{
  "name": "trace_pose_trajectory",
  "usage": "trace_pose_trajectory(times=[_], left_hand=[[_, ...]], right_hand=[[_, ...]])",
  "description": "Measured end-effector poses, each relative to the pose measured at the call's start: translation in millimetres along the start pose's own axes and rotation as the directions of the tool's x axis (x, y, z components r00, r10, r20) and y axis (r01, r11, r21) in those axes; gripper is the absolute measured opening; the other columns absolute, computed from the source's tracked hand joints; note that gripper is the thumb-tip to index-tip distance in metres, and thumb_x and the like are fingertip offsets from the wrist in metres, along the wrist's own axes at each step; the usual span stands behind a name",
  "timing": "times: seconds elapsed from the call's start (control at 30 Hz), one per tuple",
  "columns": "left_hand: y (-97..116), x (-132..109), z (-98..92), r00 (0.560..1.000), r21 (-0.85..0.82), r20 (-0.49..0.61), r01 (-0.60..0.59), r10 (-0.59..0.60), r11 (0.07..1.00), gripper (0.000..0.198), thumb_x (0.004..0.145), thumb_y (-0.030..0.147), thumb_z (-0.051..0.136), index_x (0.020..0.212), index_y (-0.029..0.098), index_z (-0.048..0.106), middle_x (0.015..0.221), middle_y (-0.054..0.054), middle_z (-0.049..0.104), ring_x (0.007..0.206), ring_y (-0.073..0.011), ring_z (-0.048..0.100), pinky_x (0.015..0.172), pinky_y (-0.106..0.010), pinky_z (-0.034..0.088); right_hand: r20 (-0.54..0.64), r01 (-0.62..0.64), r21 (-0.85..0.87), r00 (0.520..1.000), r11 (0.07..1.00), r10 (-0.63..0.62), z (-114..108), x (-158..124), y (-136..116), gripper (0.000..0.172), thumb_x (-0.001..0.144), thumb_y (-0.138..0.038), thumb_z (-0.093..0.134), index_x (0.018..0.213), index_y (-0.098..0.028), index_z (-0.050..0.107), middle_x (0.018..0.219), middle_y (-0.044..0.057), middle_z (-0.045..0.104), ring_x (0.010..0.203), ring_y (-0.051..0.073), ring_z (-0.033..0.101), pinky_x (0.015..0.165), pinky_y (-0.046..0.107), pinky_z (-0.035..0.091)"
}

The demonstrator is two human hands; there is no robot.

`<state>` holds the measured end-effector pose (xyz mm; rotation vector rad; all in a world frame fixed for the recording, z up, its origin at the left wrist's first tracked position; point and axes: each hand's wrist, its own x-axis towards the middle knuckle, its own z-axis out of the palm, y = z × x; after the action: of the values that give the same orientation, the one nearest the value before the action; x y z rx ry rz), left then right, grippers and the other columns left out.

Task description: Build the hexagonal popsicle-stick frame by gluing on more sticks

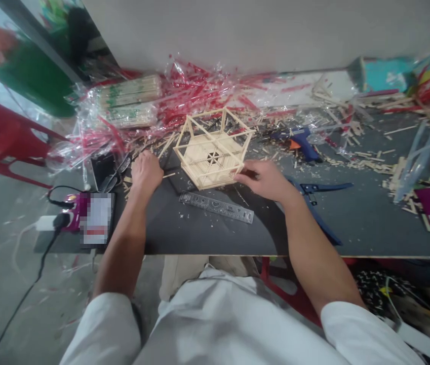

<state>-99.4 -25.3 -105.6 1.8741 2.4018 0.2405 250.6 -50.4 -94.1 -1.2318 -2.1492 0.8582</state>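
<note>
A hexagonal frame built of thin wooden sticks (203, 175) stands on the dark table, with a slatted base and open upright sides. My right hand (264, 180) grips its lower right corner between thumb and fingers. To the left of the frame, my left hand (146, 172) is closed, reaching down among loose wooden sticks; its fingertips are hidden, so what they pinch cannot be made out. One short stick (169, 175) lies just right of that hand. In front of the frame lies a clear plastic ruler (217, 207).
Blue-handled pruning shears (321, 218) lie right of my right arm. Behind them is a blue glue gun (306, 144) among stick scraps. Bundled sticks (131, 104) and red plastic wrappers (199, 91) fill the back. A phone (96, 218) and purple power strip (74, 210) sit left.
</note>
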Motion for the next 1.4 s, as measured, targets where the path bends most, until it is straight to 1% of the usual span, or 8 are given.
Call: trace_pose_trajectory(times=[0.17,0.37,0.47,0.57,0.8,1.0,1.2,1.4], left_hand=[[-14,-25,-25.5,0.984,-0.187,-0.155,0.060,-0.090,0.980,0.032,0.089,0.017,0.058,0.121,0.016,0.060,0.116,-0.021,0.073,0.116,-0.0419,0.070,0.102,-0.056,0.053],[-11,-103,-66.5,0.964,-0.214,-0.259,-0.006,-0.051,0.977,0.025,0.104,0.031,0.040,0.102,0.023,0.063,0.097,-0.011,0.073,0.093,-0.0307,0.072,0.086,-0.047,0.053],[6,-140,-74.6,0.968,-0.258,-0.241,-0.128,0.065,0.958,0.029,0.106,0.035,0.038,0.106,0.022,0.064,0.097,-0.010,0.074,0.090,-0.0262,0.071,0.080,-0.040,0.052],[25,-159,-75.2,0.973,-0.335,-0.141,-0.223,0.185,0.915,0.026,0.107,0.034,0.040,0.109,0.022,0.063,0.079,-0.003,0.069,0.069,-0.0184,0.065,0.069,-0.031,0.047],[64,-147,-64.0,0.970,-0.286,-0.035,-0.240,0.240,0.928,0.029,0.107,0.034,0.038,0.101,0.021,0.064,0.065,-0.003,0.065,0.056,-0.0191,0.059,0.057,-0.030,0.036],[78,-143,-53.6,0.970,-0.216,-0.142,-0.224,0.196,0.950,0.022,0.105,0.030,0.046,0.119,0.021,0.060,0.071,-0.004,0.070,0.048,-0.0166,0.053,0.051,-0.030,0.027],[77,-135,-53.6,0.976,-0.175,-0.117,-0.204,0.185,0.963,0.020,0.105,0.032,0.047,0.088,0.023,0.054,0.067,-0.003,0.065,0.050,-0.0171,0.049,0.054,-0.031,0.020],[77,-132,-52.1,0.965,-0.222,-0.160,-0.239,0.206,0.945,0.024,0.106,0.035,0.046,0.090,0.023,0.060,0.076,-0.005,0.069,0.057,-0.0182,0.053,0.057,-0.032,0.024]], right_hand=[[0.008,-0.033,-0.055,0.999,0.998,0.034,10,0,2,0.035,0.099,-0.053,0.059,0.083,-0.023,0.067,0.086,0.005,0.075,0.073,0.019,0.062,0.071,0.032,0.048],[0.006,-0.033,-0.087,0.999,0.996,0.034,7,-1,-2,0.031,0.097,-0.051,0.063,0.084,-0.023,0.070,0.088,0.006,0.077,0.075,0.020,0.066,0.075,0.034,0.053],[0.048,-0.045,-0.067,0.998,0.997,0.048,-8,-6,-1,0.026,0.094,-0.047,0.066,0.097,-0.023,0.076,0.086,0.005,0.077,0.073,0.020,0.068,0.074,0.035,0.054],[-0.050,-0.118,-0.059,0.992,0.991,0.115,-26,-12,-2,0.027,0.091,-0.046,0.067,0.098,-0.022,0.077,0.086,0.007,0.077,0.074,0.022,0.069,0.073,0.036,0.055],[-0.489,-0.061,-0.128,0.872,0.990,-0.009,-13,-7,-26,0.028,0.099,-0.041,0.055,0.114,-0.022,0.069,0.100,0.009,0.072,0.079,0.020,0.066,0.074,0.036,0.057],[-0.541,0.041,-0.196,0.829,0.980,-0.143,17,0,-43,0.029,0.104,-0.040,0.046,0.101,-0.024,0.070,0.098,0.010,0.071,0.087,0.022,0.067,0.080,0.038,0.058],[-0.570,0.050,-0.136,0.813,0.989,-0.119,21,0,-42,0.030,0.104,-0.042,0.048,0.100,-0.024,0.071,0.100,0.011,0.070,0.094,0.024,0.067,0.083,0.039,0.057],[-0.565,0.055,-0.134,0.816,0.990,-0.121,22,3,-40,0.028,0.103,-0.041,0.051,0.097,-0.025,0.073,0.101,0.010,0.071,0.099,0.025,0.068,0.090,0.043,0.057]])
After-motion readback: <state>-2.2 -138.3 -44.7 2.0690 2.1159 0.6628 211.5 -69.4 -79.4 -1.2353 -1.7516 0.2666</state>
